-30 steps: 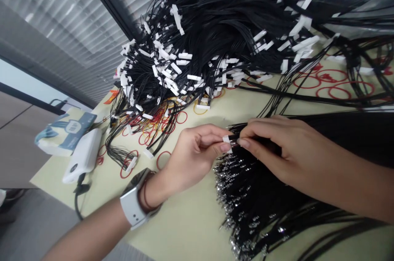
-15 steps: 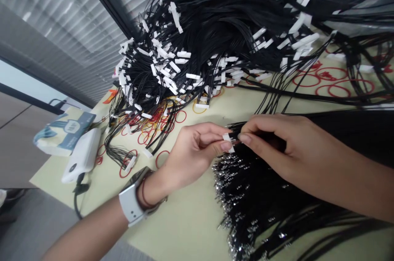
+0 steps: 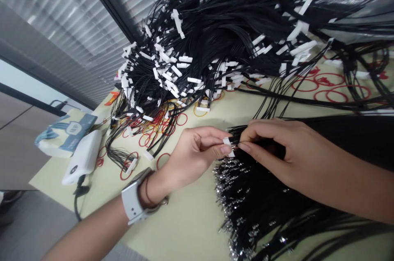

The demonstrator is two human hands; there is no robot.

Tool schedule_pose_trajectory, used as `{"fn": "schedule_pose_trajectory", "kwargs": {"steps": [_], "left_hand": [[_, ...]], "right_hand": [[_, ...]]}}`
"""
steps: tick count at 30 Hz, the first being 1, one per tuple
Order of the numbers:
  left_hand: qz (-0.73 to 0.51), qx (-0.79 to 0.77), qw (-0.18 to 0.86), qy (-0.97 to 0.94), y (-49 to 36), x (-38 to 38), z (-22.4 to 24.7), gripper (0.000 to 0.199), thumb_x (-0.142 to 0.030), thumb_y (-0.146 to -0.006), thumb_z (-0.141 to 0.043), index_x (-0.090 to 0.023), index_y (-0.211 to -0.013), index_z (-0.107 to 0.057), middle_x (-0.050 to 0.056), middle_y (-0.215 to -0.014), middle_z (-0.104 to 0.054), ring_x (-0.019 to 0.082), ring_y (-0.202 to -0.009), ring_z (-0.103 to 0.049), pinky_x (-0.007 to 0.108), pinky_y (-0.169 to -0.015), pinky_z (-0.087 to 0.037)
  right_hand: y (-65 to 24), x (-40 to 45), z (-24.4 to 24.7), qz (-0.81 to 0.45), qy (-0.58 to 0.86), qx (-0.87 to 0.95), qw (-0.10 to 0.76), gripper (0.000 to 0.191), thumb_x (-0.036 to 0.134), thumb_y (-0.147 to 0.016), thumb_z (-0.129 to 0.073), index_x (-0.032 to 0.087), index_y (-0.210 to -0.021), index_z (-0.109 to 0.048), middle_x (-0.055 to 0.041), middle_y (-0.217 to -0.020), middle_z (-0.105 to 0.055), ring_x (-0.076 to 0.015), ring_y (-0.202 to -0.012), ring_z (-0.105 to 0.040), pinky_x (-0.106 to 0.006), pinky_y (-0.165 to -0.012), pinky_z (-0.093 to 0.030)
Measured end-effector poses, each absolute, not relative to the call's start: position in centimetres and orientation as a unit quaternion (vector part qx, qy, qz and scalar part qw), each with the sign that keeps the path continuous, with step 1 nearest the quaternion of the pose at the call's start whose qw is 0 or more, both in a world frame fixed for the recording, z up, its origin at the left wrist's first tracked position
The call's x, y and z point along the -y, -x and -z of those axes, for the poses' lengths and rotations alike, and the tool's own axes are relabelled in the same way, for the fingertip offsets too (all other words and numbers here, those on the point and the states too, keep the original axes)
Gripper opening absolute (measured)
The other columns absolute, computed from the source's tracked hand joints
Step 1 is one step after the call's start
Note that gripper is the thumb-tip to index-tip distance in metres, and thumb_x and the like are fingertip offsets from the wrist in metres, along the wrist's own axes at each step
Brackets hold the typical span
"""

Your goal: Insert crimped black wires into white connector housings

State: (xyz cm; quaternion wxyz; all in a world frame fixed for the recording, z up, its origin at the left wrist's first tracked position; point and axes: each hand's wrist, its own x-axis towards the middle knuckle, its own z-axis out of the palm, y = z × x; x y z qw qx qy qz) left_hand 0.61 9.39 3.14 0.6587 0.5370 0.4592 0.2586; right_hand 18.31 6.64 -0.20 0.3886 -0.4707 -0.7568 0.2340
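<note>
Between the thumb and fingers of my left hand (image 3: pixel 197 150) is a small white connector housing (image 3: pixel 227 142). My right hand (image 3: pixel 283 150) pinches a black wire right beside the housing; its metal tip (image 3: pixel 234 146) is at the housing's edge, and I cannot tell how deep it sits. Under and beside my right hand lies a thick spread of loose black wires (image 3: pixel 264 195), their silvery crimped ends facing left. A watch with a pale strap (image 3: pixel 132 203) is on my left wrist.
A big heap of black cables with white connectors (image 3: pixel 215 35) fills the back of the table. Red rubber bands (image 3: pixel 332 84) lie around it. On the left are a tissue pack (image 3: pixel 67 131) and a white power bank (image 3: pixel 83 158) with a cable plugged in.
The view has shifted slightly. Both hands stay together at the white connector housing, with the right fingers still pinched close to it.
</note>
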Motion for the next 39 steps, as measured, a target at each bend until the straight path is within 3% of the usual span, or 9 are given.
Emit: {"fn": "schedule_pose_trajectory", "kwargs": {"steps": [6,10,15,22,29,35,39], "left_hand": [[-0.259,-0.449,0.634,-0.574,-0.5,-9.3,-3.1,0.014,-0.008,-0.067,-0.072,-0.009,-0.077,-0.064,0.001,-0.068,-0.07,0.0,-0.061,-0.062,0.003,-0.059,-0.05],[-0.26,-0.44,0.594,-0.622,-0.3,-9.2,-2.9,0.013,-0.015,-0.067,-0.074,-0.011,-0.078,-0.067,0.002,-0.074,-0.072,0.0,-0.064,-0.063,0.004,-0.062,-0.052],[-0.246,-0.414,0.548,-0.684,0.2,-9.2,-2.9,0.01,-0.02,-0.071,-0.071,-0.013,-0.079,-0.07,0.002,-0.072,-0.072,0.001,-0.064,-0.065,0.003,-0.063,-0.053],[-0.221,-0.376,0.508,-0.743,0.7,-9.7,-3.1,0.011,-0.021,-0.075,-0.068,-0.017,-0.085,-0.071,0.0,-0.073,-0.073,0.0,-0.067,-0.067,-0.001,-0.063,-0.052],[-0.196,-0.358,0.577,-0.707,0.7,-10.1,-3.3,0.007,-0.02,-0.074,-0.069,-0.014,-0.076,-0.071,0.001,-0.07,-0.072,0.0,-0.064,-0.066,0.0,-0.06,-0.051],[-0.242,-0.377,0.655,-0.608,0.2,-10.4,-3.1,0.012,-0.014,-0.068,-0.073,-0.013,-0.079,-0.067,-0.002,-0.07,-0.071,0.001,-0.064,-0.066,0.004,-0.062,-0.053],[-0.269,-0.396,0.641,-0.601,-0.4,-10.3,-3.1,0.014,-0.009,-0.07,-0.069,-0.01,-0.083,-0.064,-0.001,-0.072,-0.069,-0.001,-0.065,-0.063,0.003,-0.064,-0.052]], "right_hand": [[-18.3,-6.4,0.3,-0.203,0.458,0.768,0.399,0.021,0.024,-0.085,-0.048,0.018,-0.072,-0.062,0.0025,-0.07,-0.061,-0.0026,-0.059,-0.05,-0.019,-0.055,-0.032],[-18.4,-6.3,0.6,-0.117,0.423,0.801,0.408,0.023,0.02,-0.088,-0.043,0.018,-0.076,-0.063,0.0021,-0.075,-0.061,-0.0032,-0.066,-0.052,-0.021,-0.065,-0.036],[-18.6,-5.9,1.1,-0.021,0.379,0.825,0.417,0.023,0.015,-0.088,-0.042,0.016,-0.075,-0.06,0.0018,-0.072,-0.057,-0.0036,-0.067,-0.05,-0.023,-0.066,-0.033],[-18.4,-5.8,1.4,-0.015,0.353,0.844,0.404,0.021,0.007,-0.085,-0.043,0.016,-0.076,-0.06,0.0009,-0.07,-0.053,-0.0057,-0.065,-0.042,-0.024,-0.068,-0.029],[-18.5,-5.4,1.4,0.037,0.326,0.858,0.394,0.024,0.003,-0.083,-0.041,0.016,-0.076,-0.06,0.0,-0.071,-0.052,-0.0064,-0.066,-0.042,-0.025,-0.07,-0.03],[-18.3,-6.2,0.9,-0.08,0.41,0.804,0.424,0.02,0.018,-0.089,-0.043,0.016,-0.075,-0.057,0.003,-0.071,-0.055,-0.0008,-0.062,-0.047,-0.015,-0.06,-0.036],[-18.4,-6.7,0.7,-0.149,0.444,0.773,0.428,0.015,0.023,-0.088,-0.048,0.018,-0.078,-0.058,0.0063,-0.072,-0.057,0.0042,-0.062,-0.049,-0.008,-0.057,-0.035]]}}
